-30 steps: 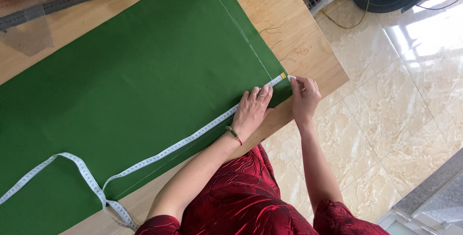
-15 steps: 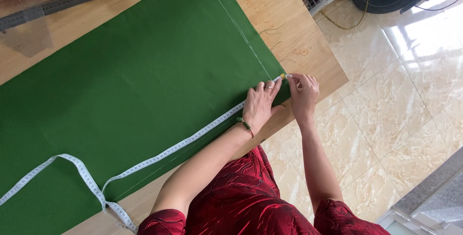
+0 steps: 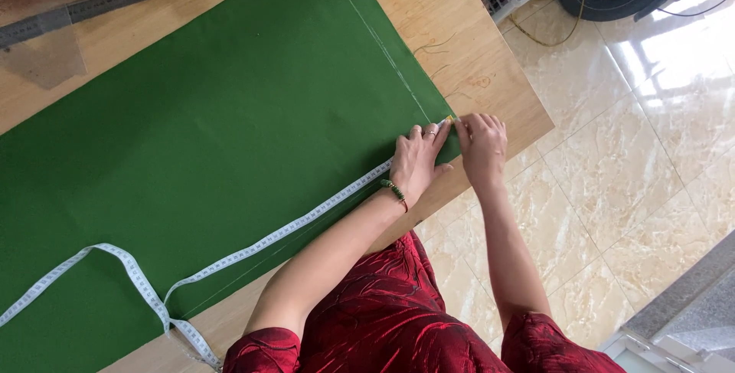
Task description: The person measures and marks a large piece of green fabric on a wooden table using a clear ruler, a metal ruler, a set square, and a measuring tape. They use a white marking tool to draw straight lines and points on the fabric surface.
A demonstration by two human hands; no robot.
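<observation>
Left hand flat on tape, pinning it along cloth edge; right hand pinching tape end at cloth corner. Best kept taut, flush with edge on surface. Versus earlier: hands closer together, right hand more curled.

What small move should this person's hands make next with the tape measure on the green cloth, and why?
Probably mark the cloth at the tape's end. The left hand presses the tape measure flat on the green cloth, and the right hand pinches something small and yellow at the corner.
</observation>
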